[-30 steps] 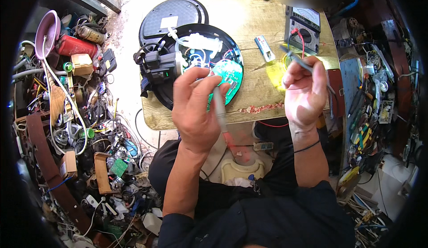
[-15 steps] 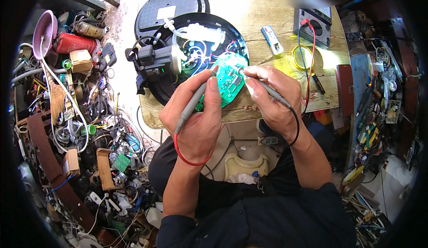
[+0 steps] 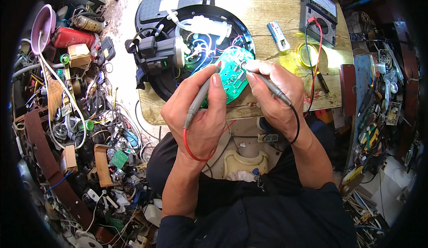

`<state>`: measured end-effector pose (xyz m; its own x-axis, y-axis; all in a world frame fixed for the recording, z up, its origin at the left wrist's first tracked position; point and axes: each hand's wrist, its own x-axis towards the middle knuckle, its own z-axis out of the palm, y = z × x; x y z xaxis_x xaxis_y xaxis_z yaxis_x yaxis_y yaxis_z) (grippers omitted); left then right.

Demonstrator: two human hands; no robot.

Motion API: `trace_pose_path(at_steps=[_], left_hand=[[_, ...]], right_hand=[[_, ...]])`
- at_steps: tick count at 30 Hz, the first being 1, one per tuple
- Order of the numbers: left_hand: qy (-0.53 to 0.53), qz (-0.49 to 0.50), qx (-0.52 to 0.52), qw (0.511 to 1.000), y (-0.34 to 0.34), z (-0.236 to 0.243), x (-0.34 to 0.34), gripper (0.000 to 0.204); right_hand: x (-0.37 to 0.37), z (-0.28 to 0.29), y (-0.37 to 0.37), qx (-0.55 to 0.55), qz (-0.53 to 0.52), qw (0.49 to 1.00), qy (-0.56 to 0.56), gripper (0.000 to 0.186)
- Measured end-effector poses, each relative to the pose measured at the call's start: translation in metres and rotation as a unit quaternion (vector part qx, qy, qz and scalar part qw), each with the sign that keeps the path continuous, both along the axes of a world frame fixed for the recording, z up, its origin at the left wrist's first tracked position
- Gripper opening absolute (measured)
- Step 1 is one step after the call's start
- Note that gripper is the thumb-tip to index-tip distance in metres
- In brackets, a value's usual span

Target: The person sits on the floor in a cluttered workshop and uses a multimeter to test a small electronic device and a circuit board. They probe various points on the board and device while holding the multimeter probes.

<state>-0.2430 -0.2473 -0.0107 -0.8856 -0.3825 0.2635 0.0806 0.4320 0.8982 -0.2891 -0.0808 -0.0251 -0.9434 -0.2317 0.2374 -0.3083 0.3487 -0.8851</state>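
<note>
A green circuit board point(image 3: 234, 76) lies at the near right of an opened round black appliance housing point(image 3: 156, 85), brightly lit. My left hand point(image 3: 196, 110) grips a grey test probe point(image 3: 198, 97) with a red lead, its front end over the board's left part. In my right hand point(image 3: 281, 94) is a second grey test probe point(image 3: 273, 87) with a black lead, held at the board's right side. Fingers hide both tips, so contact cannot be told. Inside the housing sit a dark motor-like unit point(image 3: 156, 54), white tubing and several coloured wires. An analog multimeter point(image 3: 318, 14) rests at the table's far right.
Behind the housing lies a round black cover point(image 3: 178, 3). A small white-and-blue box point(image 3: 278, 36), a yellow roll point(image 3: 307, 54) and a dark pen-like tool point(image 3: 322, 83) are on the wooden table point(image 3: 249, 7). Piled parts and cables point(image 3: 111, 159) crowd the left floor; shelved clutter stands right.
The whole view has shifted slightly, bringing the multimeter's dial face into sight. Both hands keep their probes at the board, with little movement relative to it.
</note>
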Motion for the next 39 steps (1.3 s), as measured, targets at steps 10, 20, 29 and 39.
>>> trace_pose_path(at_steps=[10, 20, 29, 39], left_hand=[[-0.01, -0.008, -0.002, 1.0, -0.003, -0.003, 0.001, 0.015], [-0.011, -0.011, -0.016, 1.0, -0.003, -0.003, 0.001, 0.015], [0.008, -0.026, -0.018, 0.999, -0.003, -0.008, -0.002, 0.015], [0.003, -0.047, -0.025, 0.999, 0.002, -0.012, -0.005, 0.018]], right_hand=[[-0.002, -0.008, 0.0, -0.01, 0.007, 0.999, 0.039, 0.014], [-0.003, -0.006, 0.001, -0.007, 0.017, 0.999, 0.049, 0.015], [-0.003, -0.008, 0.002, -0.003, 0.024, 0.999, 0.035, 0.015], [-0.005, -0.01, 0.004, 0.0, 0.03, 0.998, 0.05, 0.016]])
